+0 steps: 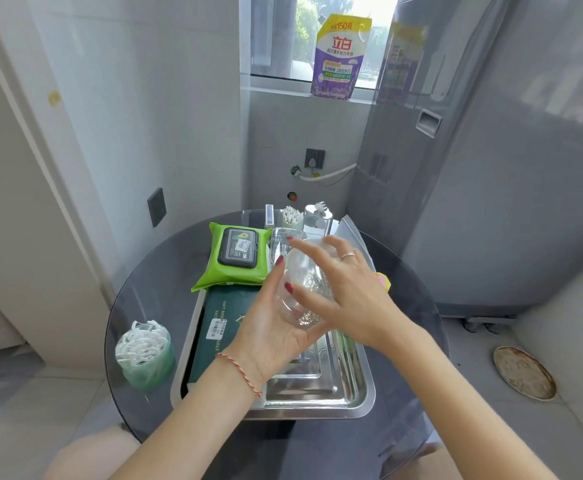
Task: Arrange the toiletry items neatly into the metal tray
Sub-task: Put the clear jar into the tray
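Both hands' fingers clasp a clear jar [302,282] above the metal tray [318,403]; dark-green pack [214,327] inside.

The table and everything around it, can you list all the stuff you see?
Metal tray: one, silver, on the table's near side.
Dark green pack: one, in the tray's left side.
Wet wipes pack: one, bright green, behind the green pack.
Floss picks jar: one, white picks, left of the tray.
Cotton swabs: one bunch, white, far edge.
Detergent pouch: one, purple and yellow, windowsill.
Clear container: one, see-through, above the tray.
Left hand: cups the container.
Right hand: holds the container.
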